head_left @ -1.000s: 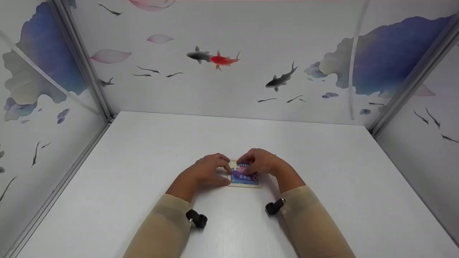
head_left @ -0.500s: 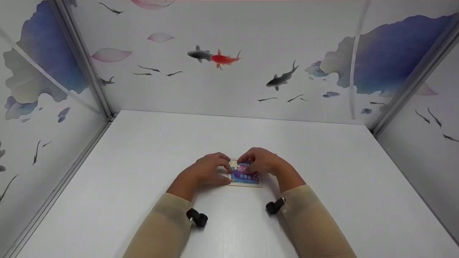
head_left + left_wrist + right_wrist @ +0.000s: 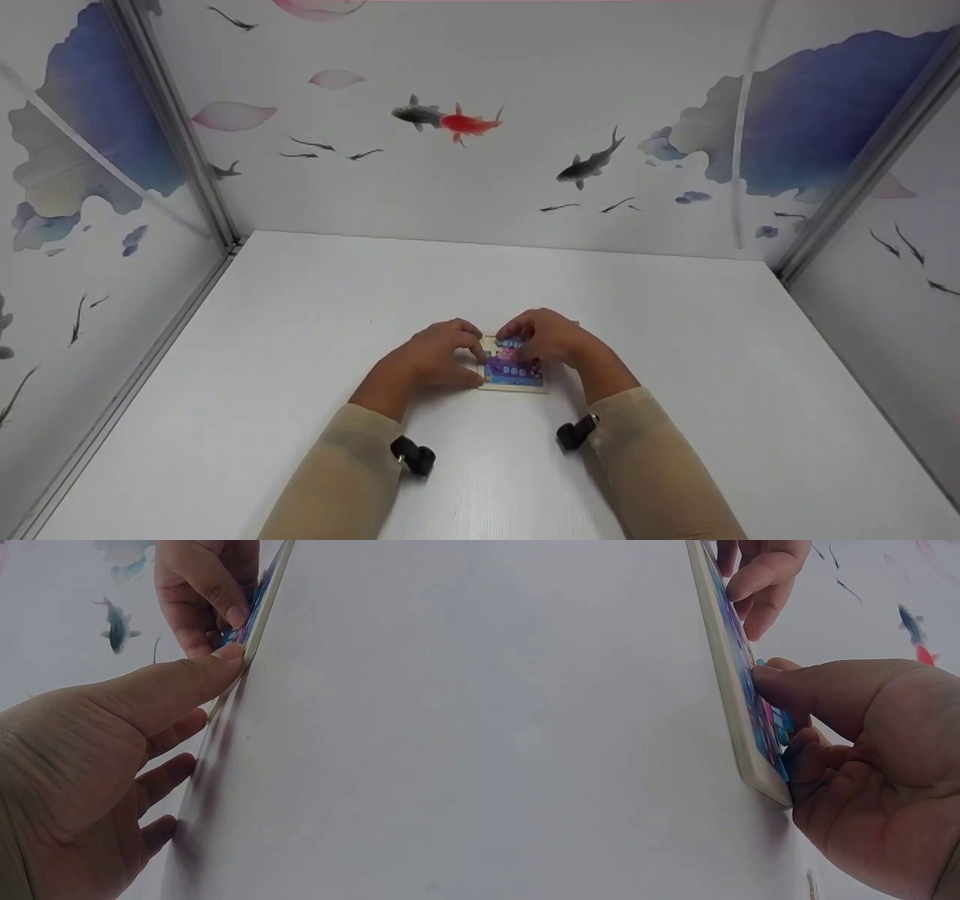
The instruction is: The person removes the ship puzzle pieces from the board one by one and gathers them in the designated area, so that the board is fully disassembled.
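A small jigsaw puzzle in a pale wooden frame lies on the white table, its picture blue, purple and pink. At its left side is my left hand; the thumb presses the near left corner and the index fingertip touches the left edge. In the left wrist view its other fingers spread apart by the tabletop. Over the upper right part of the puzzle, my right hand pinches a blue and pink puzzle piece between thumb and fingers, close over the board. That hand covers the puzzle's upper right corner.
Behind the right hand a tiny object peeks out; the right wrist view shows a small light object on the table. White walls printed with fish and petals enclose the table on three sides.
My right thumb has drawn back slightly, so more of the pink and blue at the top of the puzzle shows. The left hand holds its place.
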The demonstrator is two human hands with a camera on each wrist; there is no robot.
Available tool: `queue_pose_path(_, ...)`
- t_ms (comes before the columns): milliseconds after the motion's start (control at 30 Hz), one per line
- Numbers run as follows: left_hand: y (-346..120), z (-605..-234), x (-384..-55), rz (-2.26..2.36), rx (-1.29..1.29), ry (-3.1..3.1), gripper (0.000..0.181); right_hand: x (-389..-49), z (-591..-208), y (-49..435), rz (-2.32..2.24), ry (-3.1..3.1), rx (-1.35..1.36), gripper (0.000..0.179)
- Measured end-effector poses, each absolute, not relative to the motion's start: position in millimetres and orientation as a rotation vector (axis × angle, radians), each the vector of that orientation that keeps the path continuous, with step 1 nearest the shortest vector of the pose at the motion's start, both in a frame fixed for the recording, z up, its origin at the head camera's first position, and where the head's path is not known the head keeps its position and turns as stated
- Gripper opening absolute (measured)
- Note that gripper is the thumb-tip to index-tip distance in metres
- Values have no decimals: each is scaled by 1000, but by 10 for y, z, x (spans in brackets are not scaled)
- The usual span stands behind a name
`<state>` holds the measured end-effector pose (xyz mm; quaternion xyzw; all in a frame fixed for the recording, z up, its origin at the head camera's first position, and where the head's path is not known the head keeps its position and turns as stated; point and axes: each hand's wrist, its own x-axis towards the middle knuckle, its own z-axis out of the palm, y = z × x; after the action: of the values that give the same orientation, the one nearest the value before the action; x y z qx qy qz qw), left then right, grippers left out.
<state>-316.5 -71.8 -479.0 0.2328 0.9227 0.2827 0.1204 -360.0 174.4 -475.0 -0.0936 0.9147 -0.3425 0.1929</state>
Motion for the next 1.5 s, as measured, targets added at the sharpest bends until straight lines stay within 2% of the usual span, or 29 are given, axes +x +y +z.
queue_pose_path(333, -702, -4785, -3152, 807, 624, 2698, 21, -3625, -4827, 1790, -1124, 2528, -196, 32)
queue_pose_path(767, -699, -4830, -3180, 815, 622, 2709, 20, -3624, -4780, 1891, -1146, 2576, -272, 35)
queue_pose_path(1067, -701, -4814, -3167, 830, 612, 2693, 19, -3606, -4738, 1901, -1094, 2601, -158, 20)
queue_pose_path(1500, -709, -4820, -3176, 813, 634, 2699, 20, -3607, -4700, 1931, -1065, 2604, -184, 18)
